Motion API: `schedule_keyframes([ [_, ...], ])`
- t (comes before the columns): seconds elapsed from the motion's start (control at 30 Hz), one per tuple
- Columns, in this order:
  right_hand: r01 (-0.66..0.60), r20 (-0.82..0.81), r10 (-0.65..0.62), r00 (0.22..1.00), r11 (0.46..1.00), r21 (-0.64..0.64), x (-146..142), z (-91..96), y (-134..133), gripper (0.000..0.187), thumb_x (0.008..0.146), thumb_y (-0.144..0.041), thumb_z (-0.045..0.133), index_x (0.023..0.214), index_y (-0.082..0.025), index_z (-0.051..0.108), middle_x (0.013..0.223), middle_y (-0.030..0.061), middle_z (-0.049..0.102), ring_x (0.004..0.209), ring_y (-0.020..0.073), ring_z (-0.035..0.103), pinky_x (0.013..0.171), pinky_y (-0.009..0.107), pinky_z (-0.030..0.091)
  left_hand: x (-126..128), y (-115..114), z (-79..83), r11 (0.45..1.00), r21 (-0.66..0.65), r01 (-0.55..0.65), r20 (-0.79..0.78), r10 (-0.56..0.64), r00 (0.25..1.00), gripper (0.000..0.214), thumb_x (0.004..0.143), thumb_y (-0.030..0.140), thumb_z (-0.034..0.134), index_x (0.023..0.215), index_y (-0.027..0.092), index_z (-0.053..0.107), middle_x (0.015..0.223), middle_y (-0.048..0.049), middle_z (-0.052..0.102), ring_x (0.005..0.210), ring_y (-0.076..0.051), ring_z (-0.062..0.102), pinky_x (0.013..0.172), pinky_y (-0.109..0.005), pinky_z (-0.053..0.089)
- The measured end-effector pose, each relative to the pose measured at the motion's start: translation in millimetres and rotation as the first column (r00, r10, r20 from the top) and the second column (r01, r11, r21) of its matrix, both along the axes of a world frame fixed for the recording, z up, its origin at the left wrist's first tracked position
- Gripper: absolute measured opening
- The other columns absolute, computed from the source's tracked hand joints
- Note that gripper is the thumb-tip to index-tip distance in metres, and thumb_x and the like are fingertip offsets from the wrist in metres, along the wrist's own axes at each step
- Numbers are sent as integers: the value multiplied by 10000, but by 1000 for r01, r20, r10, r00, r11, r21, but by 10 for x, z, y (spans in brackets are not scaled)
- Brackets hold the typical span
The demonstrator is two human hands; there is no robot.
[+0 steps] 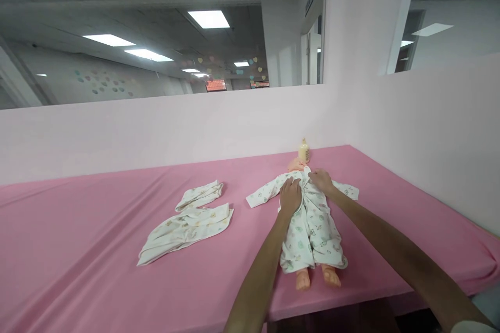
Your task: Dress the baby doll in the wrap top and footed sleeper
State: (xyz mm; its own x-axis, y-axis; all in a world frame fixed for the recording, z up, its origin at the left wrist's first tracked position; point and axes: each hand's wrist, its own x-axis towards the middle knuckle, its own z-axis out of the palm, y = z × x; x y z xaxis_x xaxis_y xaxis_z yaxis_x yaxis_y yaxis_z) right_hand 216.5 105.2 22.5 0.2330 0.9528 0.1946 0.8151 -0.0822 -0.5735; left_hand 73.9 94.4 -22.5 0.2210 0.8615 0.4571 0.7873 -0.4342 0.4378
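A baby doll [302,278] lies on its back, dressed in a white long-sleeved baby romper [322,231] with a small green print. Its bare feet point toward me and its head is at the far end. My left hand [291,195] rests on the chest of the romper, fingers closed on the cloth of the front. With my right hand [322,181] I pinch the front edge near the collar. The sleeves lie stretched out to both sides. My hands cover part of the front opening, so its fastening cannot be made out.
A pale yellow pump bottle [303,151] stands beyond the doll's head. To the left lie a folded printed cloth [199,195] and a larger printed baby garment [185,231]. All rest on a pink-covered table [105,250] against a white wall with windows.
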Motion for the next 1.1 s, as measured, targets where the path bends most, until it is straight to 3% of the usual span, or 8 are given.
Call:
schedule_keyframes([
  [0.13,-52,18,51,999,998,32,-134,-37,-218,195,801,-362,522,851,-202,621,855,36,683,782,181,595,593,245,342,-12,10,-12,1000,-2,9,21,-9,1000,418,935,179,344,1276,189,586,1392,-111,530,1320,-257,443,1080,-448,367],
  [0.23,-156,97,153,983,988,21,-242,-42,-400,172,801,-359,538,874,-219,607,901,30,683,842,197,602,632,256,336,-36,37,-19,999,-28,28,42,-27,999,448,872,118,417,1286,177,580,1376,-114,546,1302,-244,469,1079,-415,377],
  [0.33,-173,171,174,970,985,-19,-304,-17,-520,144,833,-323,504,876,-219,593,914,34,679,865,202,609,654,262,341,-63,74,-29,998,-42,42,45,-40,998,471,853,95,423,1289,175,583,1383,-115,539,1296,-234,479,1079,-396,383],
  [0.6,-143,488,136,862,989,-22,-398,12,-573,207,889,-194,427,953,-162,622,992,109,681,905,226,642,692,286,393,-84,106,-54,998,-11,54,19,-54,998,462,879,104,391,1273,208,610,1382,-107,539,1260,-236,510,1058,-401,409],
  [0.9,-267,607,213,766,964,-2,-417,32,-627,283,866,-43,418,1023,-94,647,1001,185,667,982,278,606,889,379,374,-78,75,-36,998,6,64,1,-64,998,440,883,108,413,1262,219,608,1345,-94,569,1270,-232,499,1056,-403,411],
  [1.0,-276,561,225,797,961,7,-385,37,-589,254,821,-22,471,977,-99,656,1008,193,670,996,273,594,916,372,358,-73,68,-37,997,35,66,-13,-66,998,433,888,110,392,1233,234,623,1308,-83,594,1210,-226,542,1013,-400,448],
  [1.1,-234,478,203,855,972,5,-306,17,-509,182,838,-113,482,902,-112,653,942,171,679,897,261,617,791,333,400,-67,76,-58,998,42,48,-30,-47,998,452,887,102,372,1246,229,616,1342,-86,570,1248,-222,514,1040,-408,430],
])
